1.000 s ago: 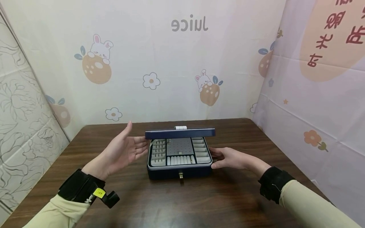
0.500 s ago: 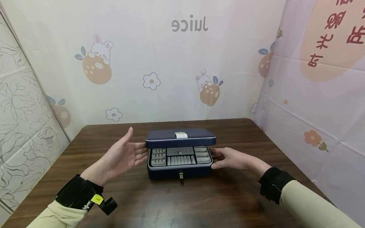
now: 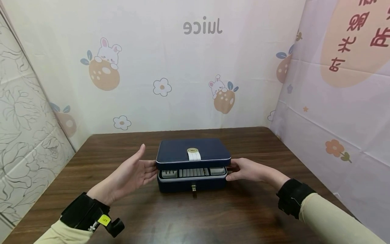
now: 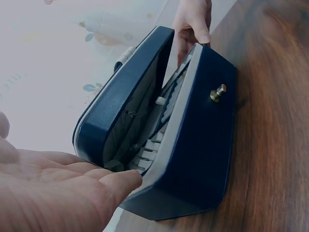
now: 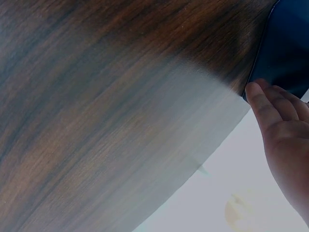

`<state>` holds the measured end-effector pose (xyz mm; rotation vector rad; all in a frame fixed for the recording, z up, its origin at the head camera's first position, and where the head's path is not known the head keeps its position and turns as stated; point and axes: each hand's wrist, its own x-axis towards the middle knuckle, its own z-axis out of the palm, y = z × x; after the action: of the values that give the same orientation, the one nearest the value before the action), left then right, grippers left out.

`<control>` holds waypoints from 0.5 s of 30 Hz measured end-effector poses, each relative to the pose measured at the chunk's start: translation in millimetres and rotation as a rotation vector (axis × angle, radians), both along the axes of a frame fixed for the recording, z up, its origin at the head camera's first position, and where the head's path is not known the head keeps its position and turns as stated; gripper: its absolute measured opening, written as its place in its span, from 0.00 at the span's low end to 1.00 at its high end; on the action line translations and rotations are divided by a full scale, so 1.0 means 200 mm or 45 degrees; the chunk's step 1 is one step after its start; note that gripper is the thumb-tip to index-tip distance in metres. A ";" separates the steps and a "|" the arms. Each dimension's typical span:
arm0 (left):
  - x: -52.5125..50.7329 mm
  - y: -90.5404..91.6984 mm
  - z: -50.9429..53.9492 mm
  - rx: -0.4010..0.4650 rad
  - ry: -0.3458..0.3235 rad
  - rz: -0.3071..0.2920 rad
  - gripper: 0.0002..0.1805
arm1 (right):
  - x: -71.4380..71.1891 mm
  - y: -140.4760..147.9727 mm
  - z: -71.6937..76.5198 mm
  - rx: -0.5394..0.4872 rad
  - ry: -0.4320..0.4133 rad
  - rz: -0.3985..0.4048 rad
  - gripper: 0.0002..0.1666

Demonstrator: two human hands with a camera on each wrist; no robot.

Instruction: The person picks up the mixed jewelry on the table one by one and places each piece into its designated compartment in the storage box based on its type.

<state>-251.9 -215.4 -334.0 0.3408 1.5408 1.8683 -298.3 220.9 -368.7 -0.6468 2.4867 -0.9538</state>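
A navy jewelry box (image 3: pixel 192 185) stands on the table, its lid (image 3: pixel 210 150) tilted partly down over the tray. Pale compartments and a row of ring rolls (image 3: pixel 193 173) show through the front gap. My left hand (image 3: pixel 129 178) is beside the lid's left edge, palm turned inward, fingers straight and thumb up; its fingertips are at the lid and cannot be told as touching or apart in the head view. On the opposite side my right hand (image 3: pixel 251 169) rests its fingers against the box's right wall, as the right wrist view confirms.
The dark wooden table (image 3: pixel 195 220) runs back to a printed curtain (image 3: pixel 189 67), with another curtain on the right. A brass clasp knob (image 4: pixel 218 93) sticks out from the box front. A white strap (image 3: pixel 194 155) hangs on the lid.
The lid has swung forward and down from nearly upright, hiding most of the tray. My left hand has sunk slightly alongside it. My right hand and the box base have stayed put.
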 end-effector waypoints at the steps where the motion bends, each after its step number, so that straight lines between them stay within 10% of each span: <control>1: 0.00 0.00 0.00 -0.007 -0.001 0.006 0.61 | 0.00 0.00 0.00 -0.001 -0.001 -0.001 0.42; 15: 0.01 0.00 -0.03 -0.081 0.035 -0.011 0.61 | -0.01 0.00 0.00 0.010 0.001 0.005 0.40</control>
<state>-250.1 -215.8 -340.4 0.3453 1.6109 1.8106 -300.6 220.6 -368.5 -0.6497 2.4879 -0.9419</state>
